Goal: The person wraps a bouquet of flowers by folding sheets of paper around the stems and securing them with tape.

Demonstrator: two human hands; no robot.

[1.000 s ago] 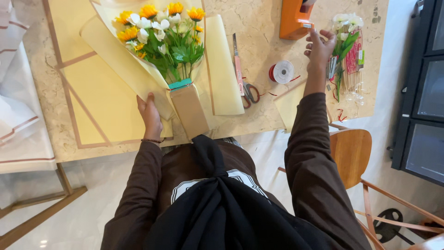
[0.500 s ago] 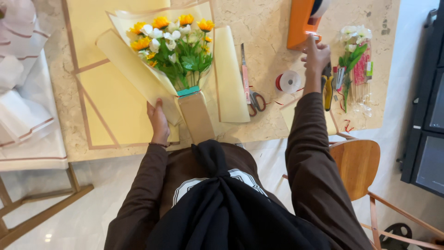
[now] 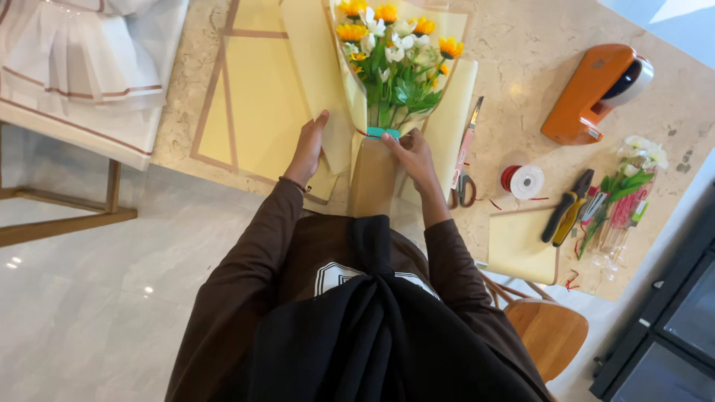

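Note:
A bouquet of yellow, orange and white flowers (image 3: 395,52) lies on the stone table (image 3: 521,97), wrapped in pale yellow paper (image 3: 316,67) with a teal band (image 3: 382,132) at its neck. My left hand (image 3: 309,149) rests flat on the left fold of the paper beside the stems. At the neck, just right of the band, my right hand (image 3: 412,156) presses on the wrap with fingers curled against it. The brown paper stem wrap (image 3: 372,175) runs toward the table edge between my hands.
Pink-handled scissors (image 3: 465,160) lie right of the bouquet, then a red-and-white ribbon spool (image 3: 525,181), pliers (image 3: 567,205) and an orange tape dispenser (image 3: 596,89). A small cellophane-wrapped bunch (image 3: 622,197) sits at the right edge. Yellow sheets (image 3: 249,97) cover the left; a wooden chair (image 3: 547,331) stands below.
My right hand came back from the orange tape dispenser to the bouquet's neck. My left hand stayed on the paper beside the stems.

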